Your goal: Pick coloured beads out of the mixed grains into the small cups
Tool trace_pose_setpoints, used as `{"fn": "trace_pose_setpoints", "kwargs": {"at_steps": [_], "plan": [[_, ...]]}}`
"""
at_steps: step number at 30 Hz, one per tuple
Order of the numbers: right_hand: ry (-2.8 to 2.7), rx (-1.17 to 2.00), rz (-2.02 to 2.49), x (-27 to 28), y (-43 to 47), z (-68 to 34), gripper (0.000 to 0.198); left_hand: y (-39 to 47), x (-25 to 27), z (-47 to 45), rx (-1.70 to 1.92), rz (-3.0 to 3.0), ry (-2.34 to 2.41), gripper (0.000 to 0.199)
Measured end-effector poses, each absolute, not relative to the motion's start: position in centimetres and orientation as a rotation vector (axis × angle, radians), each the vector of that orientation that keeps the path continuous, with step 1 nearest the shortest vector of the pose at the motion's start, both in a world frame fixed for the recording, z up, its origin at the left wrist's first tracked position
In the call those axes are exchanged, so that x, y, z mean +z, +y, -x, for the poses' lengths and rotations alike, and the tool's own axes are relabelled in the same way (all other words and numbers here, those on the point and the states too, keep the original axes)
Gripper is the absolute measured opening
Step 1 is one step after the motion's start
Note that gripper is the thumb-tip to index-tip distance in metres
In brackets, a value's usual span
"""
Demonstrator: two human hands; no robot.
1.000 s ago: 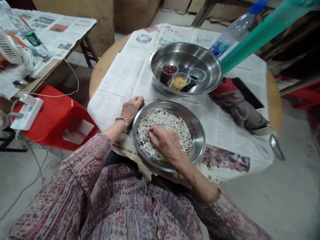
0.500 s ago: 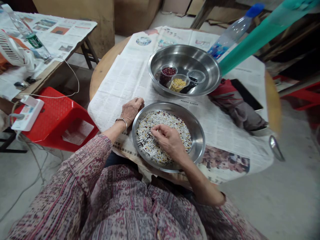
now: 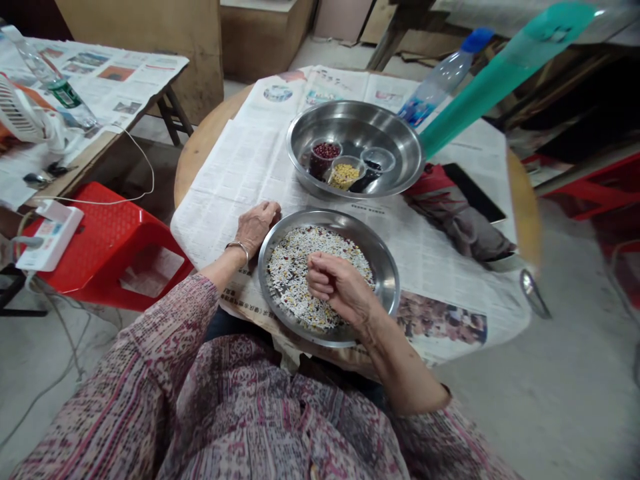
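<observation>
Evidently the desk wears newspaper to stay clean. The bowl stands behind the pan, which sits closest, probably for easy reach. The left hand lies by its rim, finger spacing unclear; the right hand has fingers curled together over it, any contents hidden. Cups seemingly keep beans separate; mixed grains cover the pan's bottom.

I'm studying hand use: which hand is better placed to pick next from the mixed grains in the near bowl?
Probably the right hand: it is curled directly over the mixed grains in the near bowl. The left hand rests outside, on the newspaper.
</observation>
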State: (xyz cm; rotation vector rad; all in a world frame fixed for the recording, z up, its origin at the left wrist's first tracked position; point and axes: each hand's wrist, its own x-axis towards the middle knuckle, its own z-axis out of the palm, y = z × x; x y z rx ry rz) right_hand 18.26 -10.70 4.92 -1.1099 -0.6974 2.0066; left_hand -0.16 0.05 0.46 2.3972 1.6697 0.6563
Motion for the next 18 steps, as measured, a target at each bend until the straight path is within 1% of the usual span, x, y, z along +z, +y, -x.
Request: {"fn": "trace_pose_setpoints", "kwargs": {"at_steps": [3, 6, 8, 11, 13, 16, 18], "plan": [[-0.608, 2.034, 1.027, 5.1, -10.6, -18.2, 0.020, 0.0, 0.5, 0.1, 0.659, -2.391, 1.661, 0.018], [-0.522, 1.997, 1.038, 5.3, -10.3, -18.2, 0.010, 0.0, 0.7, 0.1, 0.643, -2.386, 1.668, 0.017], [-0.518, 1.959, 1.090, 5.4, -10.1, -18.2, 0.008, -0.1, 0.7, 0.1, 0.639, -2.381, 1.677, 0.016], [-0.672, 1.887, 1.241, 5.3, -10.0, -18.2, 0.011, 0.0, 0.7, 0.1, 0.647, -2.376, 1.674, 0.015], [-0.888, 1.726, 1.392, 4.9, -10.3, -18.2, 0.016, 0.0, 0.6, 0.1, 0.644, -2.376, 1.663, 0.015], [-1.304, 1.359, 1.545, 4.4, -11.0, -18.1, 0.025, 0.0, 0.6, 0.1, 0.628, -2.378, 1.661, 0.015], [-1.542, 1.169, 1.603, 4.2, -11.4, -17.9, 0.027, 0.0, 0.7, 0.1, 0.619, -2.376, 1.664, 0.015]]}}
